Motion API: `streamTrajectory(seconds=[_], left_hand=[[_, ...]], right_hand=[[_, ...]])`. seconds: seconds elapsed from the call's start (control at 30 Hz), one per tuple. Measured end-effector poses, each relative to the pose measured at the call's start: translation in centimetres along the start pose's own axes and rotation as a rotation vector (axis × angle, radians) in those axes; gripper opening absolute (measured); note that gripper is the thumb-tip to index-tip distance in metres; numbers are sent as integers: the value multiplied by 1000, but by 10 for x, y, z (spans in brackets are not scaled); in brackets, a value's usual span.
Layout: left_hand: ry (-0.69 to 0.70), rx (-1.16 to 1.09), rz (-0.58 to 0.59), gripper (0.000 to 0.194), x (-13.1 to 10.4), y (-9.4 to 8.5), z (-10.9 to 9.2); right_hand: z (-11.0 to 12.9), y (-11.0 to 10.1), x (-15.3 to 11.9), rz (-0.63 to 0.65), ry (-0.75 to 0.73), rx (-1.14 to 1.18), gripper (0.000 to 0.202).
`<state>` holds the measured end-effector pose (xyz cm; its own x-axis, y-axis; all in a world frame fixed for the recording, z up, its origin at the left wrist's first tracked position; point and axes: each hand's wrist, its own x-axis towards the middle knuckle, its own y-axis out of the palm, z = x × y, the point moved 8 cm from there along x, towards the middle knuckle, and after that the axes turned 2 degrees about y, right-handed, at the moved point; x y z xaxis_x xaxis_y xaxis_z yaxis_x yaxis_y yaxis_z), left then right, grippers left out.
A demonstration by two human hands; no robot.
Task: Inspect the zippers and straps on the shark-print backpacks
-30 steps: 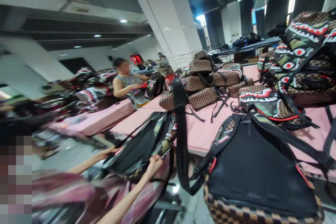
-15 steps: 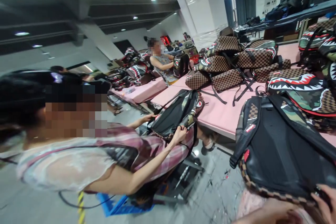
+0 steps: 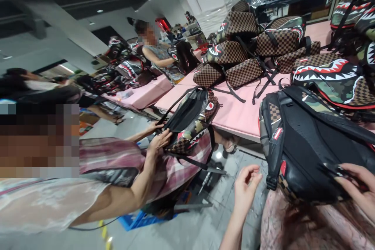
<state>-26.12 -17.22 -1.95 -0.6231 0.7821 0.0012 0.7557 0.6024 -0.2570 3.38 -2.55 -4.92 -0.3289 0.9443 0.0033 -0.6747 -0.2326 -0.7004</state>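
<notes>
A black-backed backpack (image 3: pixel 310 144) with brown check and camouflage panels lies in front of me, its padded back and shoulder straps facing up. Its lower end is over my patterned pink clothing (image 3: pixel 272 218). My left hand (image 3: pixel 246 187) is raised just left of the bag, apart from it, with loosely curled fingers and nothing visible in them. Over the bag's lower right, my right hand (image 3: pixel 359 183) is closed on small dark thread snips (image 3: pixel 334 170), partly hidden by the fingers and blurred.
A shark-mouth backpack (image 3: pixel 328 78) lies just beyond mine on the pink table (image 3: pixel 240 117). Checked bags (image 3: pixel 231 52) are piled farther back. At left, a seated co-worker (image 3: pixel 123 195) handles another backpack (image 3: pixel 193 117), above a blue crate (image 3: pixel 146 218). Another person (image 3: pixel 161 58) sits farther off.
My left hand has come off the bag's lower edge and risen to its left. My right hand has moved up over the bag. The view has swung right; the co-worker's hands have shifted.
</notes>
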Motion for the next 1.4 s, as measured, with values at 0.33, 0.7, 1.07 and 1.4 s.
streamTrajectory(seconds=[0.33,0.7,1.07,1.4], left_hand=[[153,276,155,12,16,28,-5],[291,178,-67,15,-1,24,-16],[140,-8,217,23,3,26,-5],[353,258,119,14,2,41,-32]], right_hand=[[136,64,9,405,-430,-69,19],[150,86,15,469,-511,-150,13],[128,62,15,443,-383,-59,13],[138,63,8,456,-467,-144,13]])
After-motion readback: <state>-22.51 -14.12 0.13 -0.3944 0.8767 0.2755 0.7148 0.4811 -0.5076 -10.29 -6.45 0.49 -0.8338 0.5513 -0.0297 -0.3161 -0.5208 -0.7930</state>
